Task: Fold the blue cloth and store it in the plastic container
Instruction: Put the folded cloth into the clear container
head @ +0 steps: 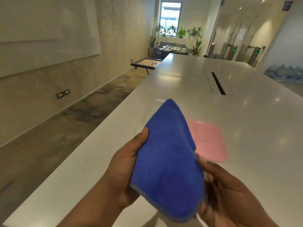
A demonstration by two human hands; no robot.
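Cloth [167, 158] hides container; lid [208, 141] blurred.

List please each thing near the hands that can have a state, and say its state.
blue cloth: folded over, held above the table
left hand: gripping the cloth's left edge
right hand: gripping the cloth's right edge
pink lid: flat on the table, partly hidden by the cloth

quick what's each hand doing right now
Left hand: closed, gripping the blue cloth.
Right hand: closed on the same cloth's other edge.
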